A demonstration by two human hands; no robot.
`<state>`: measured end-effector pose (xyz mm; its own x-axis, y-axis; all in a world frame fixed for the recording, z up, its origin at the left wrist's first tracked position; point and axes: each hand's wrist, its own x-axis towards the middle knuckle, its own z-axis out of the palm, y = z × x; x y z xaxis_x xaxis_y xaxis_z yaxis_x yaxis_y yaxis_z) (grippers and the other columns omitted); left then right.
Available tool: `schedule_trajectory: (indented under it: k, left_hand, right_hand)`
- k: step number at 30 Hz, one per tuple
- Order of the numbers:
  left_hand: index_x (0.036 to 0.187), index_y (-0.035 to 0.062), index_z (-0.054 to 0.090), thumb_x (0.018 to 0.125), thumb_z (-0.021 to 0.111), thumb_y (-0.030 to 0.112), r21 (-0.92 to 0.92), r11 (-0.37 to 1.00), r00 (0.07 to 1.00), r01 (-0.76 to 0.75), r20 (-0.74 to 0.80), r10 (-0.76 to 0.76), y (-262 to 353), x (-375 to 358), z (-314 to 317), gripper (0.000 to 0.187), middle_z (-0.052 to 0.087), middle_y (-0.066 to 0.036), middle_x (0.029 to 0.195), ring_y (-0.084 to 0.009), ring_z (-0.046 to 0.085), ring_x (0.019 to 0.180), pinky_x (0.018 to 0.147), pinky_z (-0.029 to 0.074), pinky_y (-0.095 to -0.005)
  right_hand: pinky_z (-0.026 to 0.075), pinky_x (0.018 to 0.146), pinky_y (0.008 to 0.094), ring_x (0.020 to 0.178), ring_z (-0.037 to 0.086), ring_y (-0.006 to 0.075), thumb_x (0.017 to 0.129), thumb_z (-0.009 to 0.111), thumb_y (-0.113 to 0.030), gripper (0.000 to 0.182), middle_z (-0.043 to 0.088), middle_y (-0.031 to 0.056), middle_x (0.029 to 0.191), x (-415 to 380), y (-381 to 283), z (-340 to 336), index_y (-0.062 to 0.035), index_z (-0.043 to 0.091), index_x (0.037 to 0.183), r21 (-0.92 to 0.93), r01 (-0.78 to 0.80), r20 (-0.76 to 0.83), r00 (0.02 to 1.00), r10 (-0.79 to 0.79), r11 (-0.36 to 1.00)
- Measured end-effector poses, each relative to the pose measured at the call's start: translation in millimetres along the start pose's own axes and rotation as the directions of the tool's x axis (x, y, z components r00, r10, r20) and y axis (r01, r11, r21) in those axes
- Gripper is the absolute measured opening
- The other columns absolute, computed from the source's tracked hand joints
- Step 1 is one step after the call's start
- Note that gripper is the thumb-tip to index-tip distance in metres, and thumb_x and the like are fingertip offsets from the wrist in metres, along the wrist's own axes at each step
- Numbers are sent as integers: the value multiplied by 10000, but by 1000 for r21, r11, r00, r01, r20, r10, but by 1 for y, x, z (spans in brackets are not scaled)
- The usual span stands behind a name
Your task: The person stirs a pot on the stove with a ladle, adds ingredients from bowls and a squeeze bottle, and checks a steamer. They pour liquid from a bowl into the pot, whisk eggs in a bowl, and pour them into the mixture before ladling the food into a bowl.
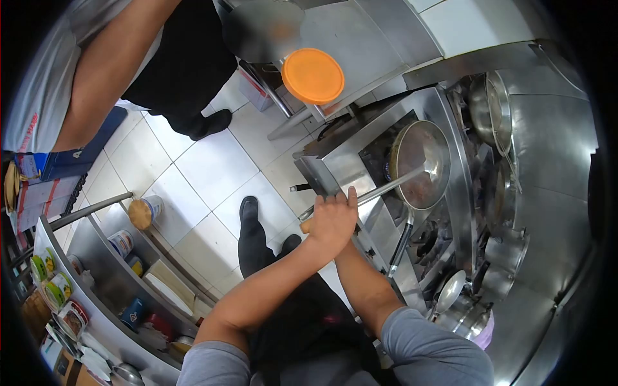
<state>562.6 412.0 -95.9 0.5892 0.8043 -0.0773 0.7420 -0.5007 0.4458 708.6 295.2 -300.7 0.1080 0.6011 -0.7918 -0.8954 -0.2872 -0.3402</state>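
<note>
A long metal ladle (393, 185) slants across the front of the stove, its bowl resting in a frying pan (400, 145) that holds reddish-brown liquid. My left hand (331, 220) is closed over the handle, back of the hand up. A light wooden end sticks out at its left. My right forearm (362, 276) runs in under the left hand, which hides my right hand and its fingers. The pan's black handle (401, 248) points toward me, apart from my hands. A blue flame shows at the pan's left edge.
Metal pots (505, 251) and a large spoon (449, 291) stand along the stove's back and right. An orange lid (313, 76) sits at the counter's edge. Another person (106, 83) stands at upper left. A steel shelf (103, 270) with cans is at left.
</note>
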Motion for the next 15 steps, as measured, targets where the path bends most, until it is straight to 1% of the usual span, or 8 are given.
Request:
schedule_trajectory:
  k: [4, 6, 7, 9, 12, 13, 14, 15]
  left_hand:
    - [1352, 54, 607, 885, 587, 156, -23, 999, 998, 31, -57, -33, 3, -3, -4, 478, 691, -59, 949, -212, 686, 849, 806, 480, -402]
    - [1370, 55, 588, 864, 653, 217, -44, 998, 997, 34, -71, -37, 3, -4, -10, 534, 681, -65, 1005, -221, 662, 933, 832, 460, -411]
    - [1370, 55, 588, 864, 653, 217, -39, 999, 997, 31, -74, -34, 3, -4, -14, 534, 681, -65, 1005, -221, 662, 933, 832, 460, -411]
    - [1406, 70, 554, 765, 783, 459, -73, 996, 999, 50, -13, -51, 4, -3, -21, 784, 639, -76, 1072, -236, 613, 1006, 846, 450, -427]
    - [1433, 57, 517, 768, 791, 443, -120, 991, 997, 68, -28, -71, 4, -4, -30, 816, 613, -108, 1185, -271, 572, 1112, 915, 424, -464]
    - [1433, 57, 517, 768, 791, 443, -115, 992, 998, 54, -35, -59, 4, -7, -34, 816, 613, -108, 1185, -271, 572, 1112, 915, 424, -464]
    - [1436, 50, 509, 761, 800, 432, -118, 992, 994, 50, -94, -62, 5, -10, -42, 829, 594, -124, 1240, -294, 550, 1162, 937, 414, -483]
    - [1438, 42, 501, 754, 810, 421, -121, 992, 986, 46, -153, -65, 4, -15, -48, 841, 575, -139, 1296, -317, 527, 1211, 960, 404, -502]
  right_hand:
    - [444, 1059, 461, 1271, 513, 251, 1029, 503, -412, 485, 538, 114, 1346, -1, 1, 4, -165, 458, 1444, -16, -15, 15, 1000, 15, 1000]
    - [448, 1055, 464, 1272, 513, 253, 1026, 514, -408, 484, 537, 116, 1346, -2, 5, 7, -166, 461, 1442, -13, -19, 26, 999, 20, 1000]
    - [450, 1053, 465, 1273, 514, 254, 1025, 520, -406, 483, 537, 117, 1346, -4, 8, 9, -167, 462, 1441, -11, -25, 33, 999, 25, 1000]
    - [454, 1049, 468, 1275, 514, 255, 1022, 530, -403, 483, 536, 119, 1346, -8, 13, 11, -169, 464, 1439, 1, -28, 48, 998, 28, 1000]
    - [460, 1044, 471, 1277, 514, 258, 1018, 547, -397, 482, 535, 122, 1347, -21, 21, 11, -172, 467, 1436, 30, -29, 104, 994, 25, 999]
    - [460, 1044, 471, 1277, 514, 258, 1018, 547, -397, 482, 535, 122, 1347, -26, 22, 10, -172, 467, 1436, 37, -17, 111, 994, 13, 999]
    - [462, 1044, 494, 1280, 509, 284, 1005, 567, -415, 539, 495, 120, 1391, -31, 25, 3, -174, 426, 1466, -43, -50, -112, 993, 45, 998]
    - [464, 1043, 517, 1283, 504, 311, 993, 588, -433, 600, 454, 118, 1436, -37, 28, -8, -177, 385, 1497, -110, -101, -331, 942, 59, 989]
